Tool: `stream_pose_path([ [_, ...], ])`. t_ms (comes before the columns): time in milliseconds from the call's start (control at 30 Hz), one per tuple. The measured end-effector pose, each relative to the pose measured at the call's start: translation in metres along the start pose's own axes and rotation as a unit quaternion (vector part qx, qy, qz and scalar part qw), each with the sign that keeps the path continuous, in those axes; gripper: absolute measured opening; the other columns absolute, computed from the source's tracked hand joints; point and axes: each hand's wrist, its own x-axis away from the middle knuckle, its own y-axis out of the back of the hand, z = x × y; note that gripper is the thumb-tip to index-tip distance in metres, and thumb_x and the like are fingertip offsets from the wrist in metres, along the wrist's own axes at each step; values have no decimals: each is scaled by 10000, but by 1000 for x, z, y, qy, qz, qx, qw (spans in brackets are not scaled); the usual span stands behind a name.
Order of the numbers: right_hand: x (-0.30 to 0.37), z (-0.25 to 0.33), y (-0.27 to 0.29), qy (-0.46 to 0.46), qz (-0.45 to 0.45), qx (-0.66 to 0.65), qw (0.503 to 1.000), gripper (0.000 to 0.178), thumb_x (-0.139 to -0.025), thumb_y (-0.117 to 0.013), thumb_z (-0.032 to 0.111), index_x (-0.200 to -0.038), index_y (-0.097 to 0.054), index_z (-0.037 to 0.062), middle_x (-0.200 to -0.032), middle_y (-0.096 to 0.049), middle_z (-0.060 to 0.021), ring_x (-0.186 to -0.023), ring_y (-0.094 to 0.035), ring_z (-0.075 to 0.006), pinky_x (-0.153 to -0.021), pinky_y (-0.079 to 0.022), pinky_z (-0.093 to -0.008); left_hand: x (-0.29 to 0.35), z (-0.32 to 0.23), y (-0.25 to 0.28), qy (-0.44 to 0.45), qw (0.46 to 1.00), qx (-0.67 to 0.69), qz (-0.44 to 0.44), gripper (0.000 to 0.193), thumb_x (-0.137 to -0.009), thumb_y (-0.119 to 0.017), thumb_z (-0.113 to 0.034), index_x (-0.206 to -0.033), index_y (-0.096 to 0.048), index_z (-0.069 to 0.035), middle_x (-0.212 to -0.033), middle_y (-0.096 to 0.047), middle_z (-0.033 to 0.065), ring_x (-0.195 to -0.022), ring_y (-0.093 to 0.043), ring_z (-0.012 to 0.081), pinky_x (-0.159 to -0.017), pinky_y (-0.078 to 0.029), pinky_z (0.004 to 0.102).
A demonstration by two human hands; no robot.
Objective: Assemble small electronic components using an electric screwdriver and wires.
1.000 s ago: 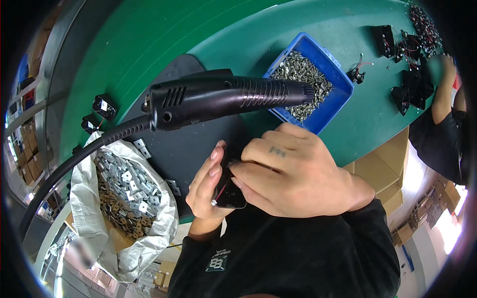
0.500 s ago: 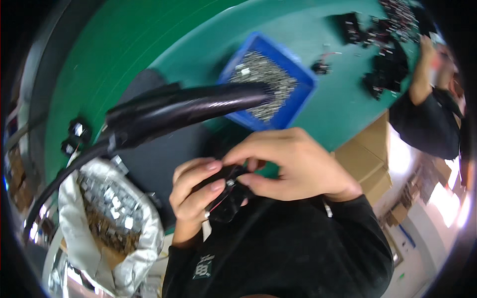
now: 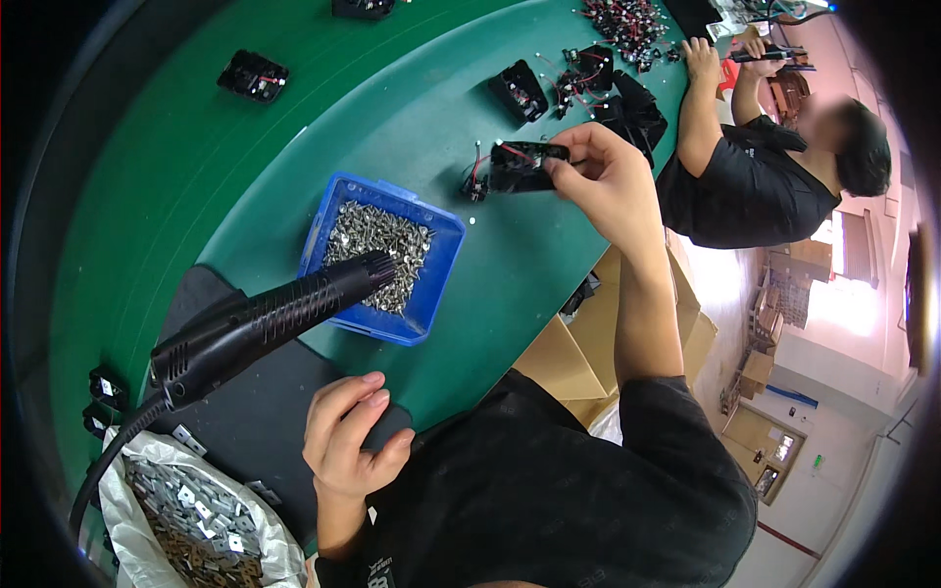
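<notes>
Right hand (image 3: 610, 181) pinches one black, open plastic housing (image 3: 518, 169) with red wires over the green table (image 3: 510, 269); left hand (image 3: 351, 443) is loosely spread, fingers curled, near one blue screw bin (image 3: 443, 269) and one corded electric screwdriver (image 3: 263, 328).

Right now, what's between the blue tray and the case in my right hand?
In the head view, a small wired part and a tiny white spot lie on the green table between tray and case.
</notes>
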Motion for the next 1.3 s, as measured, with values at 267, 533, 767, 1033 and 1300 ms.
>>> stream_pose_path([
  [267, -22, -3, -8, 46, -61, 211, 974, 258, -759, -684, 150, -994, -688, 42, -725, -689, -134, -672, -690, -276, -660, -544, -356, 10, -4, 13, 46, 997, -39, 55, 260, -789, -706, -115, -1003, -665, 26, -1022, -661, 172, -854, -662, 313, -735, -551, 373],
  [533, -29, -21, -4, 95, -81, 277, 953, 297, -748, -663, 161, -1017, -695, 40, -764, -701, -153, -755, -696, -326, -748, -567, -397, 16, -1, 11, 147, 979, -20, 139, 257, -789, -687, -71, -1027, -661, 22, -992, -680, 162, -873, -664, 314, -774, -537, 375],
  [767, 21, -58, 37, 51, -237, -122, 962, 125, -905, -649, 98, -966, -683, -5, -712, -668, -38, -608, -611, -48, -526, -458, -167, 6, -9, -26, 187, 955, 20, 228, 264, -779, -693, -38, -1037, -662, 8, -968, -678, 164, -832, -665, 299, -716, -543, 363],
  [1033, 134, -373, 0, -353, -157, -241, 890, 172, -904, -602, 198, -937, -669, 43, -694, -629, -42, -566, -581, -113, -507, -478, -252, -14, -20, -140, -2, 889, 57, 454, 256, -758, -720, -41, -1007, -664, -30, -934, -662, 89, -797, -662, 269, -681, -549, 342],
  [1300, 255, -517, -105, -430, 213, 128, 868, 632, -722, -696, 331, -1301, -581, 107, -1159, -653, -225, -900, -688, -366, -765, -564, -425, -16, -4, -166, -51, 908, 49, 412, 209, -681, -735, -22, -881, -680, -46, -817, -632, 43, -642, -644, 182, -521, -527, 277],
])
